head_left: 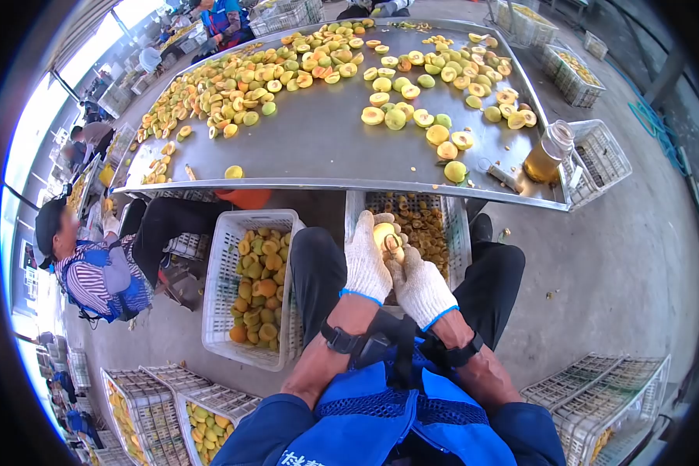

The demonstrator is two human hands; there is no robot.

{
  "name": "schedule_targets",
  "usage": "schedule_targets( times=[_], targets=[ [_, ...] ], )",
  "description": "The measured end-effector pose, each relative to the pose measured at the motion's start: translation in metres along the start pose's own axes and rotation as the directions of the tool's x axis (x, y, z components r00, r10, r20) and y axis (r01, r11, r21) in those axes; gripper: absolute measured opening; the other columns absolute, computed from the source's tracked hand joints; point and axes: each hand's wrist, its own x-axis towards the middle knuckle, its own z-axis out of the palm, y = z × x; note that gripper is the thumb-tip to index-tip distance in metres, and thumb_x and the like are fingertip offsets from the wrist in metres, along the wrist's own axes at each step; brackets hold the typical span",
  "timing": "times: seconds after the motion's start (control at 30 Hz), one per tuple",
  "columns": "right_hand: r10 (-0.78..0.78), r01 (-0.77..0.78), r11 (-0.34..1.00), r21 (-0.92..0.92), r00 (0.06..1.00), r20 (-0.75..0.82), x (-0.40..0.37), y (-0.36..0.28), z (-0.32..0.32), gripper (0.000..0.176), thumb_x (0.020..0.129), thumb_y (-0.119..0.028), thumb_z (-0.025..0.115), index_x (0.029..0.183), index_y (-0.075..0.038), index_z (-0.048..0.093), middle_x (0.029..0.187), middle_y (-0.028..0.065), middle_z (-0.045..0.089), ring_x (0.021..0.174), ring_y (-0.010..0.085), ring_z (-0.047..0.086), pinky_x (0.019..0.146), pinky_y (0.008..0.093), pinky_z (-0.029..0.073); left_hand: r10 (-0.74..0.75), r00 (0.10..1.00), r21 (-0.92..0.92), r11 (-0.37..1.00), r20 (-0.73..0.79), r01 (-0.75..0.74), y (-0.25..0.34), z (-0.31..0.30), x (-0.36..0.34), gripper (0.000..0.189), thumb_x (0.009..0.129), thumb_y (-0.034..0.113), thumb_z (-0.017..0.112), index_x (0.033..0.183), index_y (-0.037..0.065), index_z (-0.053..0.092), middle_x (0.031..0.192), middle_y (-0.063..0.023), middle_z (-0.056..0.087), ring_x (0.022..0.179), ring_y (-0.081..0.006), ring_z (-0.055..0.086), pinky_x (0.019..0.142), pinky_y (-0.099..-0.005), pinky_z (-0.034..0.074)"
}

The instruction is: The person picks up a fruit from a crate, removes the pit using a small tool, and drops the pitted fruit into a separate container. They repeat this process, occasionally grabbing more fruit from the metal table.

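Both my hands wear white knit gloves and meet over my lap. My left hand (365,260) cups a pale yellow fruit (384,233) from the left. My right hand (418,286) closes on the same fruit from the right, its fingers pressed into the fruit's middle; whether it holds a tool I cannot tell. Under the hands, between my knees, stands a white crate of brown pits (427,225).
A steel table (318,147) in front carries many halved yellow-green fruits (233,85), a glass bottle (547,151) and a small knife-like tool (505,177). A white crate of whole fruit (256,287) stands at my left knee. A seated co-worker (101,264) is on the left; more crates around.
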Motion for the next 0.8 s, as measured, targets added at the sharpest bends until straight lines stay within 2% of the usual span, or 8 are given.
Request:
schedule_targets(
  times=[0.17, 0.27, 0.33, 0.47, 0.63, 0.7, 0.73, 0.8],
  targets=[
    [-0.074, 0.076, 0.996, 0.055, 0.996, -0.043, 0.003, 0.009, 0.01, 0.029, 0.098, -0.023, 0.06, 0.114, 0.0, 0.056, 0.082, 0.0313, 0.067, 0.081, 0.051, 0.065, 0.064, 0.0537, 0.052, 0.033, 0.999, -0.012, 0.999, -0.018, -0.033, 0.004, 0.005, -0.011, 0.044, 0.103, 0.043, 0.052, 0.106, 0.002, 0.065, 0.089, -0.0113, 0.067, 0.076, -0.0228, 0.068, 0.067, -0.0363, 0.058],
    [-0.095, 0.099, 0.991, 0.089, 0.994, -0.046, 0.001, 0.003, 0.004, 0.029, 0.098, -0.023, 0.061, 0.113, 0.001, 0.059, 0.082, 0.0311, 0.067, 0.08, 0.0506, 0.066, 0.063, 0.052, 0.052, 0.168, 0.986, 0.034, 0.985, -0.005, -0.168, 0.007, 0.011, -0.017, 0.043, 0.103, 0.043, 0.054, 0.104, 0.002, 0.066, 0.091, -0.012, 0.068, 0.078, -0.0226, 0.069, 0.068, -0.0358, 0.059],
    [-0.093, 0.095, 0.987, 0.13, 0.995, -0.024, -0.004, -0.003, -0.001, 0.029, 0.097, -0.023, 0.061, 0.113, 0.002, 0.061, 0.083, 0.0311, 0.067, 0.08, 0.0504, 0.066, 0.063, 0.0512, 0.052, 0.187, 0.98, 0.027, 0.981, 0.074, -0.19, 0.01, 0.01, -0.019, 0.043, 0.102, 0.044, 0.055, 0.101, 0.002, 0.067, 0.09, -0.0118, 0.069, 0.076, -0.0223, 0.069, 0.066, -0.0355, 0.06],
    [-0.131, 0.127, 0.969, 0.214, 0.991, 0.006, -0.006, -0.001, -0.007, 0.03, 0.098, -0.023, 0.061, 0.111, 0.005, 0.062, 0.081, 0.0313, 0.066, 0.077, 0.05, 0.066, 0.061, 0.0493, 0.051, 0.193, 0.981, 0.116, 0.974, 0.024, -0.195, 0.017, 0.018, -0.025, 0.04, 0.103, 0.037, 0.053, 0.094, 0.001, 0.068, 0.08, -0.0107, 0.068, 0.066, -0.0202, 0.066, 0.057, -0.0335, 0.055],
    [-0.154, 0.117, 0.937, 0.33, 0.984, 0.089, -0.006, 0.004, -0.012, 0.032, 0.1, -0.024, 0.059, 0.11, 0.006, 0.062, 0.078, 0.0312, 0.065, 0.078, 0.049, 0.066, 0.062, 0.0475, 0.05, 0.099, 0.989, 0.145, 0.983, 0.113, -0.114, 0.022, 0.013, -0.016, 0.046, 0.102, 0.041, 0.052, 0.092, -0.001, 0.068, 0.075, -0.0128, 0.068, 0.058, -0.0218, 0.065, 0.053, -0.0323, 0.054],
    [-0.18, 0.175, 0.975, 0.139, 0.983, 0.021, -0.008, 0.004, -0.006, 0.033, 0.101, -0.025, 0.057, 0.109, 0.006, 0.062, 0.078, 0.0279, 0.066, 0.075, 0.0435, 0.069, 0.062, 0.0459, 0.05, 0.114, 0.989, 0.172, 0.977, 0.092, -0.129, 0.02, 0.015, -0.011, 0.048, 0.102, 0.042, 0.052, 0.09, -0.001, 0.069, 0.073, -0.0131, 0.068, 0.056, -0.022, 0.065, 0.051, -0.0319, 0.054],
    [-0.184, 0.179, 0.974, 0.137, 0.983, 0.021, -0.009, 0.005, -0.003, 0.033, 0.101, -0.025, 0.057, 0.109, 0.006, 0.062, 0.078, 0.0279, 0.066, 0.075, 0.0435, 0.069, 0.062, 0.0459, 0.05, 0.131, 0.989, 0.203, 0.969, 0.071, -0.143, 0.02, 0.016, -0.01, 0.049, 0.102, 0.043, 0.052, 0.089, -0.002, 0.069, 0.072, -0.0133, 0.068, 0.054, -0.0222, 0.065, 0.05, -0.0315, 0.054],
    [-0.177, 0.173, 0.965, 0.196, 0.984, -0.001, -0.009, 0.005, 0.0, 0.032, 0.102, -0.025, 0.056, 0.108, 0.006, 0.062, 0.076, 0.0225, 0.066, 0.064, 0.0339, 0.066, 0.059, 0.0446, 0.048, 0.125, 0.988, 0.225, 0.964, 0.086, -0.141, 0.024, 0.016, -0.009, 0.051, 0.102, 0.043, 0.051, 0.087, -0.002, 0.069, 0.071, -0.0135, 0.068, 0.052, -0.0221, 0.065, 0.049, -0.0314, 0.054]
  ],
)
